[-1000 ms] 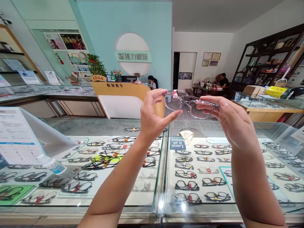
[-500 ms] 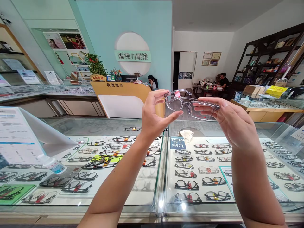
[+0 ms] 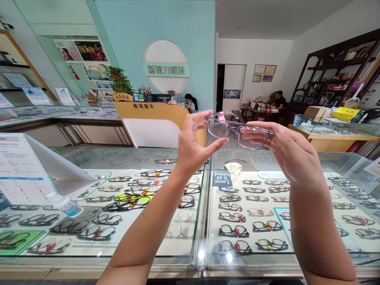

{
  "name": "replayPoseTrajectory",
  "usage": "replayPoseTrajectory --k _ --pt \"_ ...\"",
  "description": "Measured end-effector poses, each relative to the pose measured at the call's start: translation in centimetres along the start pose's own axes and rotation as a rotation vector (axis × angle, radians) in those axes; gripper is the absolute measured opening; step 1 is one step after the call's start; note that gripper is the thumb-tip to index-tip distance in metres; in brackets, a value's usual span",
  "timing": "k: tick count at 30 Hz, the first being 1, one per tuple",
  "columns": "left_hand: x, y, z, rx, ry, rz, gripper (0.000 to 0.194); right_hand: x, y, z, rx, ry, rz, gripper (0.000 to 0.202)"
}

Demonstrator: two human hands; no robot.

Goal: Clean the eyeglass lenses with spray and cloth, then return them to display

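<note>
A pair of clear-framed glasses [image 3: 233, 128] with a small red tag is held up above the glass counter, one temple folded across behind the lenses. My left hand [image 3: 197, 138] grips its left end between the fingers near the hinge, with the thumb stretched out below the lens. At the other end, my right hand [image 3: 289, 146] pinches the frame by the hinge and temple, its other fingers behind the right lens.
Below lies a glass display counter [image 3: 204, 237] with rows of glasses. A white bottle [image 3: 67, 206] and a folded sign [image 3: 22, 170] stand on its left. A blue card [image 3: 222, 179] lies near a cloth [image 3: 234, 170]. Two people sit farther back.
The glasses and both hands have barely moved; my left hand has shifted very slightly to the right.
</note>
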State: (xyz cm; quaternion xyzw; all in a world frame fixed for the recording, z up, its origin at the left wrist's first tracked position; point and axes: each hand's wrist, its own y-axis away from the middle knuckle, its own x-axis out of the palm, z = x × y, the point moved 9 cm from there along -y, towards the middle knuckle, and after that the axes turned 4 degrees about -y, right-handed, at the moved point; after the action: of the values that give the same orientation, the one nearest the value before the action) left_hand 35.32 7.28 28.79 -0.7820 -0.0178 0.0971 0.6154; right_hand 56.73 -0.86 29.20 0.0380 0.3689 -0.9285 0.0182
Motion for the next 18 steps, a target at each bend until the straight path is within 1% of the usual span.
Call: replayPoseTrajectory --k 8,10,11,13,15,16,18 --pt "0.1 0.1 -0.1 0.008 -0.066 0.016 0.073 -0.1 -0.4 -1.0 0.051 -0.067 0.043 0.037" --pt "0.0 0.1 -0.2 0.004 -0.083 0.005 0.071 -0.4 -0.6 -1.2 0.063 -0.061 0.031 0.038" --pt "-0.1 0.1 -0.2 0.001 -0.092 -0.007 0.070 -0.9 -0.7 -1.3 0.052 -0.031 -0.003 0.037" --pt "-0.3 0.1 -0.4 -0.002 -0.122 -0.031 0.070 -1.9 -0.8 -0.9 -0.005 0.089 -0.110 0.034" --pt "-0.3 0.1 -1.0 0.016 -0.176 -0.030 0.070 -2.2 -0.7 -0.3 -0.076 0.247 -0.177 0.030" --pt "-0.1 0.2 -1.4 0.038 -0.210 -0.017 0.069 -1.9 -0.7 0.0 -0.108 0.320 -0.171 0.027" --pt "0.2 0.2 -2.4 0.102 -0.276 0.021 0.068 -0.7 -0.8 0.2 -0.156 0.433 -0.106 0.021"
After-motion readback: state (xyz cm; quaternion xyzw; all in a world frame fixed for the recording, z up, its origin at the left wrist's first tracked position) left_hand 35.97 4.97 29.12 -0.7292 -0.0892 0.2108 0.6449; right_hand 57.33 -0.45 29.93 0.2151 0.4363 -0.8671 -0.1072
